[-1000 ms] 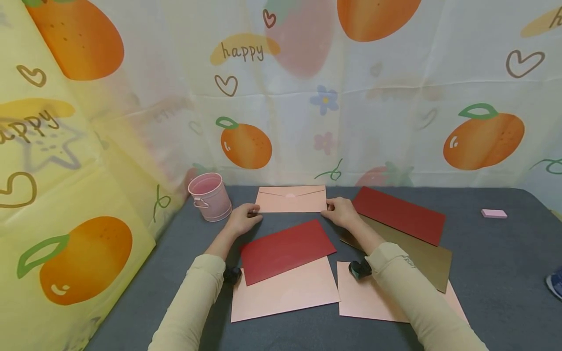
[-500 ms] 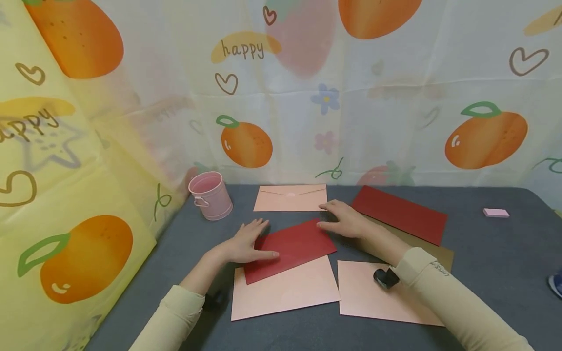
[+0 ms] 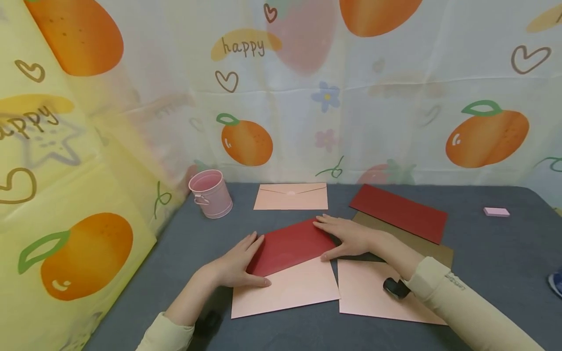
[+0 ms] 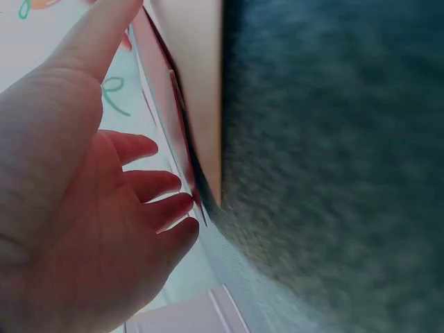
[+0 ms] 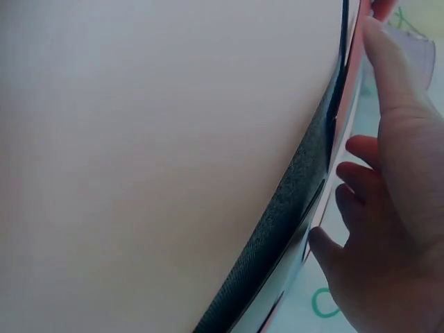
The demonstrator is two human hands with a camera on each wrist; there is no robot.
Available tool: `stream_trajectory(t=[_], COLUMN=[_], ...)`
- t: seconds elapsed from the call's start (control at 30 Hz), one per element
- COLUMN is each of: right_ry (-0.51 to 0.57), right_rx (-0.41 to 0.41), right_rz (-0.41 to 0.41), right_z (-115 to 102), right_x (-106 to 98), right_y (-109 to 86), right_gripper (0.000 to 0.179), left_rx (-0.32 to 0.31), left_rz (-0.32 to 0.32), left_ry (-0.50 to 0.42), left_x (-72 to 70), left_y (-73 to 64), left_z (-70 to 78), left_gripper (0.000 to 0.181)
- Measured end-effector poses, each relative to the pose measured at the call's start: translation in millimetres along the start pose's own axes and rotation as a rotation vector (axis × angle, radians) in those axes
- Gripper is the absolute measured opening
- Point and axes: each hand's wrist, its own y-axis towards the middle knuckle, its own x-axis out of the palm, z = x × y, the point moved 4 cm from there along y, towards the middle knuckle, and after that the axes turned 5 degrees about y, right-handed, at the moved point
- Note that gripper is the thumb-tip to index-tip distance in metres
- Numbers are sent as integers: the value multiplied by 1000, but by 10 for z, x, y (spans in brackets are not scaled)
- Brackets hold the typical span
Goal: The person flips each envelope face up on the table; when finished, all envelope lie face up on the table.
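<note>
A red envelope (image 3: 293, 246) lies slanted in the middle of the table, overlapping the top of a pale pink envelope (image 3: 291, 290). At its left end my left hand (image 3: 237, 263) rests with fingers spread and thumb over the pink paper. My right hand (image 3: 351, 236) touches the red envelope's right end, fingertips on its upper corner and thumb near its lower one. In the left wrist view the fingers (image 4: 156, 184) reach to the paper edges, uncurled. Another pink envelope (image 3: 290, 199), flap side up, lies at the back.
Right of centre, a second red envelope (image 3: 399, 213) overlaps a gold-brown envelope (image 3: 406, 240); another pink envelope (image 3: 373, 292) lies partly under my right forearm. A pink bucket (image 3: 212, 195) stands back left. A small pink block (image 3: 496, 212) sits far right. A patterned curtain (image 3: 281, 107) hangs behind.
Both hands have left the pink envelope at the back and come nearer, onto the two ends of the red envelope. The left hand has shifted from its top to its left end.
</note>
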Motion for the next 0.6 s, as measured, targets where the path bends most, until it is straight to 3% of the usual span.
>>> stream_trajectory(t=[0.23, 0.6], right_ry=[-24, -20], right_rx=[11, 30], right_rz=[-25, -13], right_z=[-11, -33], right_x=[42, 45], right_y=[-39, -59], right_gripper=[91, 90], left_rx=[-19, -23], left_rz=[7, 50], left_ry=[-35, -4], left_x=[42, 42], left_y=[-48, -58], left_z=[-56, -81], left_gripper=[108, 98])
